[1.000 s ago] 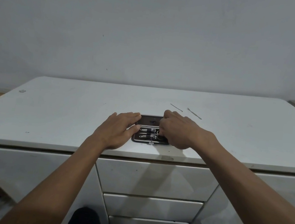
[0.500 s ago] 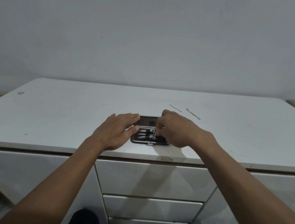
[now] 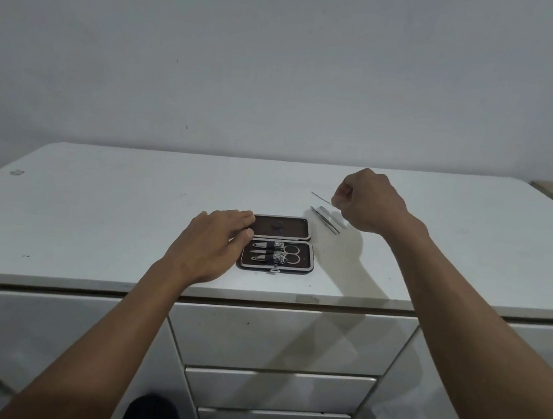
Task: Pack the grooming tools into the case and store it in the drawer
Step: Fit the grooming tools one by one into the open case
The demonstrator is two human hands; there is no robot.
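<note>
Nearest, three closed drawers point(image 3: 282, 339) stack below the white tabletop point(image 3: 102, 217), under the person's forearms. On the tabletop the case point(image 3: 278, 244) lies open and flat. Its near half holds two clippers point(image 3: 268, 252) and small scissors point(image 3: 292, 254) under a strap; its far half shows only a dark lining. The left hand point(image 3: 210, 245) rests flat, palm down, fingers point(image 3: 241, 217) spread and loose, gripping nothing. Their tips touch the case's left edge where the two halves meet. Beyond the case, to its right, tweezers point(image 3: 325, 219) lie on the tabletop, just below the right hand's fingers. The right hand point(image 3: 369, 202) hovers above the tabletop with its fingers curled in, pinching the end of a thin metal pick point(image 3: 321, 198). The pick points left from the fingertips.
</note>
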